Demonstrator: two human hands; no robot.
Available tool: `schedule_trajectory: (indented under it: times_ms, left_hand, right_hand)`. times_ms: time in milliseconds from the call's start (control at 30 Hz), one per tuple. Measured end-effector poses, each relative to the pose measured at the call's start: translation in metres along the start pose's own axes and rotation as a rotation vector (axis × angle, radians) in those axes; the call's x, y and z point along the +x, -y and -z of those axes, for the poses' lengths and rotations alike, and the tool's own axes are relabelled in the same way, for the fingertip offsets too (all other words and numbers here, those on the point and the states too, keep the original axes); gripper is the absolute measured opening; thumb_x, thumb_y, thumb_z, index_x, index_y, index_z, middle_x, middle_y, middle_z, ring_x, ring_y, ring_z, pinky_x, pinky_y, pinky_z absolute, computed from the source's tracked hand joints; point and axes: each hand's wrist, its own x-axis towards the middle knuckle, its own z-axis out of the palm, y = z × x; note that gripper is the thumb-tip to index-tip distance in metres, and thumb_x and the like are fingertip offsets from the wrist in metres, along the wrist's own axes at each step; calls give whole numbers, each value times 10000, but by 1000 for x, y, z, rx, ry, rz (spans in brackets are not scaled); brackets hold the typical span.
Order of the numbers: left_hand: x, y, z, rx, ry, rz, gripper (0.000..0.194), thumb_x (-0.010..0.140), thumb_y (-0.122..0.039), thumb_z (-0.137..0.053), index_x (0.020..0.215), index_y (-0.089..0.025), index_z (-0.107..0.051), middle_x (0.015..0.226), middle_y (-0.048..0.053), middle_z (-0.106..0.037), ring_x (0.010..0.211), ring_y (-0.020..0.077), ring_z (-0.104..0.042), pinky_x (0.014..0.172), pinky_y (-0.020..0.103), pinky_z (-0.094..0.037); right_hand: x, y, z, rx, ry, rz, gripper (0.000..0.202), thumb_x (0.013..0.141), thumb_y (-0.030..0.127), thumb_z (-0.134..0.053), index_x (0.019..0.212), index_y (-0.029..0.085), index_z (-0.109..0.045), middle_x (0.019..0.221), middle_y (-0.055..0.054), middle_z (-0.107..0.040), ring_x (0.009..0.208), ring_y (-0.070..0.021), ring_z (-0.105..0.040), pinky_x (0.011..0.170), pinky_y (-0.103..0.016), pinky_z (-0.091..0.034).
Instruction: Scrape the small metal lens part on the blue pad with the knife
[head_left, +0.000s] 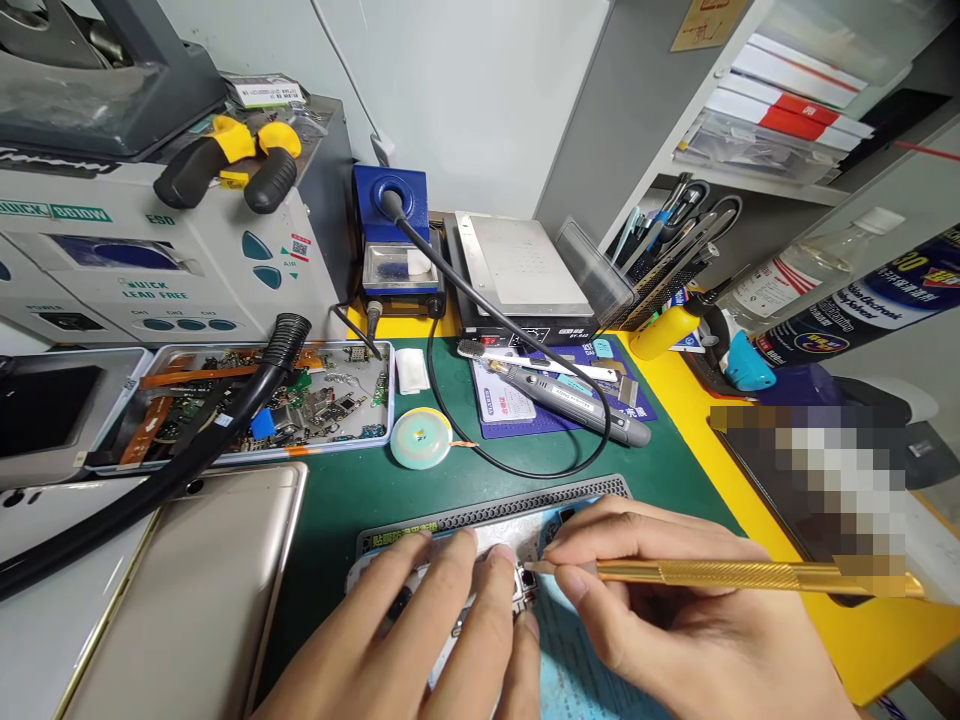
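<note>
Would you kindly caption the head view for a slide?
Right hand holds a golden tool at a small component partly covered by the left hand.

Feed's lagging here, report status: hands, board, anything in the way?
Left hand spread over board. Right hand gripping gold tool, tip at board. Board partly hidden by left hand.

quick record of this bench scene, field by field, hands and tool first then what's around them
left hand: left hand laid over a small part, mostly hidden by the fingers
right hand: right hand holds a gold-handled tool like a pen
tool tip: at the part, beside the left fingertips; exact contact unclear
under the hands: blue mat
beyond the hands: round coil; grey rotary tool and white-handled brush on a purple mat
back left: hot-air station, parts tray in front
</note>
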Motion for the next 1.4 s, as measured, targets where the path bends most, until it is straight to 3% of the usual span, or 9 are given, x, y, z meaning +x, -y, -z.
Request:
schedule_trajectory:
  times_ms: [467,600,733,1033,1400]
  left_hand:
    - [3,1,0,6,6,0,174,732,-214,-753,895,-214,-693,987,-17,-701,954,158,-613,881,297,-468]
    - [4,1,3,16,32,0,287,716,-206,-774,990,-157,-706,950,-13,-717,931,163,-611,837,308,-486]
    - [4,1,5,3,50,12,324,707,-184,-784,1017,-134,-705,941,-16,-728,936,166,-609,831,318,-493]
    - [1,1,0,7,-10,7,277,721,-196,-774,989,-155,-717,943,-26,-730,913,154,-626,819,311,-505]
    - [4,0,6,9,67,12,342,707,-186,-800,1032,-138,-704,945,-27,-729,944,159,-602,823,317,-494]
  right_hand:
    - [-2,0,1,-18,14,-12,146,846,115,-667,813,213,-770,735,-27,-747,665,-175,-733,632,-244,-624]
    - [-2,0,2,-10,17,-7,137,846,115,-669,804,206,-763,741,-40,-749,673,-186,-733,689,-277,-634]
    - [-2,0,1,-14,27,-3,139,848,110,-668,807,208,-758,745,-32,-745,663,-175,-729,638,-252,-623]
    - [-5,-1,3,-43,24,15,132,844,119,-680,804,215,-761,738,-21,-745,660,-170,-731,641,-245,-622]
    - [-2,-1,2,-10,6,4,157,848,100,-666,810,227,-751,732,2,-739,660,-153,-726,657,-233,-611]
